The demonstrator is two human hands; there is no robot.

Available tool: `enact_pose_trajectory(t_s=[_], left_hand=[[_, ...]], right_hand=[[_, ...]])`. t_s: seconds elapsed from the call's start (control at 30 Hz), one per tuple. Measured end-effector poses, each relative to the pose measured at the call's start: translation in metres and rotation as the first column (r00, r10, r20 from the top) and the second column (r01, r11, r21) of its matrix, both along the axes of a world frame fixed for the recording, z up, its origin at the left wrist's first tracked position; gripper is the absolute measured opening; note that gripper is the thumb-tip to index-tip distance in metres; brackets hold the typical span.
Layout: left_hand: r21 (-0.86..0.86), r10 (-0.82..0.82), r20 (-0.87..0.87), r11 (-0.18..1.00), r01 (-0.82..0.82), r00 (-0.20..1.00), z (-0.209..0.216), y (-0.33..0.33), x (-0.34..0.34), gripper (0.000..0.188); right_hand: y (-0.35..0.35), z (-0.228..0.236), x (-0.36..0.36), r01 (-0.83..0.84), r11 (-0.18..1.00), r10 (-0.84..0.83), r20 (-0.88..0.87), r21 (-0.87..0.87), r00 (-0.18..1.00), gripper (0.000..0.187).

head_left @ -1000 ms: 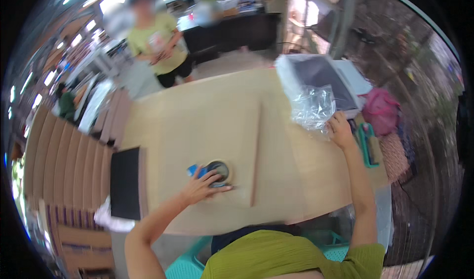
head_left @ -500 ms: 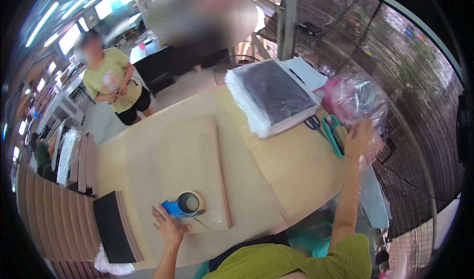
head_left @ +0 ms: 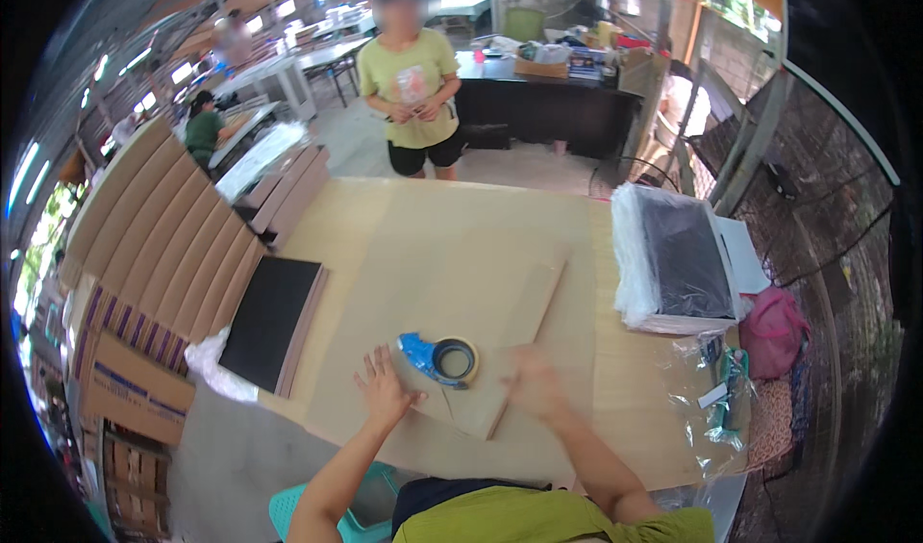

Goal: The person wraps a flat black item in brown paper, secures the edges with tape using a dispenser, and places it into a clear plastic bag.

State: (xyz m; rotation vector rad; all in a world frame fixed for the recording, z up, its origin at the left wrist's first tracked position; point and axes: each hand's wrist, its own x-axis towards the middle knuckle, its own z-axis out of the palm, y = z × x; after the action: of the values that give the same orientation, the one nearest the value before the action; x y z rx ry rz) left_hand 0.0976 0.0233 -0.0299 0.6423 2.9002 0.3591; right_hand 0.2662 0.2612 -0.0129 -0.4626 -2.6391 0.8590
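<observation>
A flat, brown-paper-wrapped package (head_left: pixel 481 283) lies on the table in front of me. My left hand (head_left: pixel 385 387) rests on it, open, with its fingers spread. Just right of those fingers, a blue tape dispenser (head_left: pixel 417 353) with a wide roll of tape (head_left: pixel 456 360) sits on the package. My right hand (head_left: pixel 534 379) is over the package's right edge, smeared by motion, so its fingers and anything in them cannot be made out.
Stacked black panels (head_left: pixel 274 322) lie at the table's left edge. A plastic-wrapped dark stack (head_left: pixel 687 259) stands at the right. Nearer me, clear plastic (head_left: pixel 687 389) lies around a teal tray (head_left: pixel 734 389), beside a pink bag (head_left: pixel 774 331). A person (head_left: pixel 409 81) stands beyond the table.
My right hand has moved from the plastic by the pink bag to the package. The clear plastic now lies around the teal tray. My view has turned left; my left hand stays beside the dispenser.
</observation>
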Motion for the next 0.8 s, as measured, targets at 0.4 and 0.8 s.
enact_pose_trajectory(t_s=[0.4,0.8], left_hand=[[0.153,-0.042,-0.119,0.986,0.06,0.992,-0.044,-0.023,-0.001,0.108],[0.273,-0.065,-0.024,0.96,0.069,0.998,-0.023,-0.029,-0.005,0.099]], right_hand=[[-0.099,-0.021,-0.03,0.023,0.992,0.005,-0.214,0.126,0.977,0.06],[-0.03,-0.015,-0.095,0.044,0.916,-0.022,-0.059,0.4,0.998,0.067]])
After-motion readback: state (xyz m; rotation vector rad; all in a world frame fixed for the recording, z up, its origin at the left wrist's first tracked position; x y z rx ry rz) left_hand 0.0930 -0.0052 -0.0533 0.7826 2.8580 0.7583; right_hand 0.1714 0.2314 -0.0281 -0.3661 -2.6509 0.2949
